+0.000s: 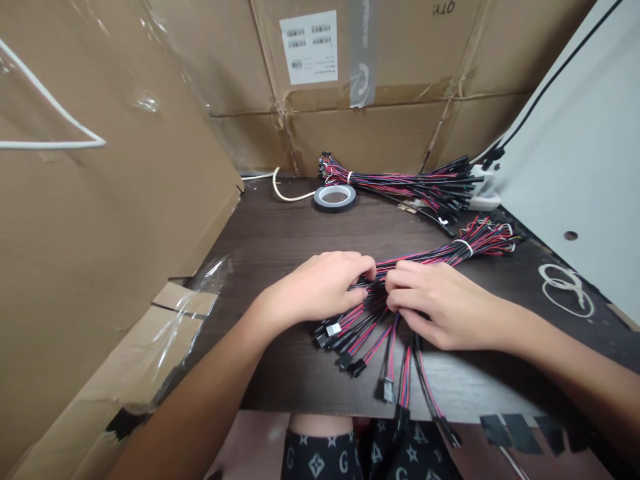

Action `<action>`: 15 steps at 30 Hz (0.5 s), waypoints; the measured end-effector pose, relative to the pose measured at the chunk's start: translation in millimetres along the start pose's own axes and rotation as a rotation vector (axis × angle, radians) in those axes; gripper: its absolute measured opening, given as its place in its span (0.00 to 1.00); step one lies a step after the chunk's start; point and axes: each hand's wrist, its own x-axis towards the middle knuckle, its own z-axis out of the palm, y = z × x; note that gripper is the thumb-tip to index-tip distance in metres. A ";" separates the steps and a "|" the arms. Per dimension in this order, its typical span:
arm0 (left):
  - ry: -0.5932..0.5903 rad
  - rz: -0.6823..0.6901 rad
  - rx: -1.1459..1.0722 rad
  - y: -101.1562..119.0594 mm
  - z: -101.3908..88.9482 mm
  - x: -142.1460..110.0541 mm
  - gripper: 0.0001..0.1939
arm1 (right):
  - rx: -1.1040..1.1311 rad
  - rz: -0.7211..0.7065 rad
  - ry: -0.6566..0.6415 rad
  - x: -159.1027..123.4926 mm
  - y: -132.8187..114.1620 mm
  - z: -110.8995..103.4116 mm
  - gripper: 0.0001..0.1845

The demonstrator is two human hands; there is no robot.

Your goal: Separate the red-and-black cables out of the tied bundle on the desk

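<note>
A bundle of wire harnesses (415, 257) in black, red and blue lies across the dark table, tied with a white tie near its right end. Its connector ends fan out toward the table's front edge, with a few hanging over it. My left hand (325, 285) curls its fingers and thumb around the wires at the left of the bundle. Close beside it, my right hand (433, 300) has its fingers bent and pressed together on wires in the middle. The wires under both sets of fingertips are partly hidden.
A second tied wire bundle (400, 187) lies at the back by a white power strip (485, 190). A tape roll (335, 199) sits beside it. Loose white ties (565, 290) lie at right. Cardboard (125, 167) walls the left and back. Black tape pieces (523, 432) hang from the front edge.
</note>
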 end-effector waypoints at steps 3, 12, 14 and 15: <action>-0.003 0.002 0.005 0.0 0.0 -0.3 0.06 | -0.004 -0.052 0.035 0.6 -2.1 -0.1 0.10; -0.001 -0.005 -0.005 1.3 -1.1 -1.1 0.07 | 0.046 -0.095 0.053 3.9 -2.0 0.9 0.11; 0.003 -0.003 -0.006 1.1 -0.9 -1.0 0.07 | 0.056 -0.098 0.039 3.6 -2.1 1.2 0.11; 0.005 -0.002 -0.007 0.8 -0.7 -0.9 0.07 | 0.061 -0.100 0.030 3.4 -2.4 1.3 0.11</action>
